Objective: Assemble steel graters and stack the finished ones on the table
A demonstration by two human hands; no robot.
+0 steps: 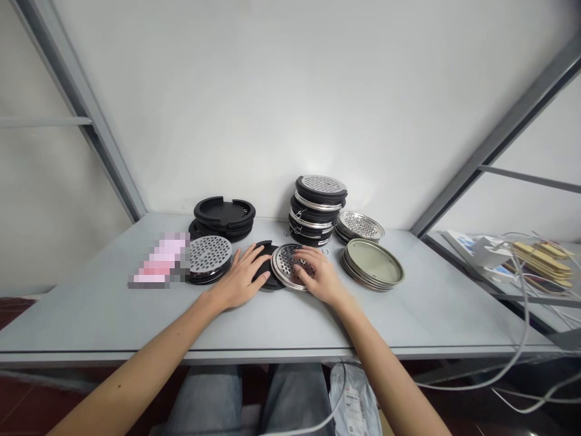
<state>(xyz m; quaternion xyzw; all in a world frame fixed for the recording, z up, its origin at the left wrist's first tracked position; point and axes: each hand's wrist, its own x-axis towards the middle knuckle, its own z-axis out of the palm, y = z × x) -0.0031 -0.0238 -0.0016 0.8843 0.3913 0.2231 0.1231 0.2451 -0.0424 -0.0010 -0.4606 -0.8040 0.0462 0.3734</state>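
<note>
My left hand (pixel 239 277) lies on the grey table (pixel 272 327) with its fingers spread, the fingertips touching a black round ring (pixel 264 271). My right hand (pixel 318 275) rests flat, fingers stretched out, on a perforated metal disc (pixel 284 263) that leans on the black ring. Neither hand grips anything.
A perforated disc on black rings (pixel 209 257) sits to the left, beside a blurred pink patch (pixel 160 261). At the back stand black rings (pixel 224 217), a tall stack of assembled pieces (pixel 318 209), perforated discs (pixel 360 225) and plain metal lids (pixel 373 263). Cables and papers (pixel 521 254) lie right.
</note>
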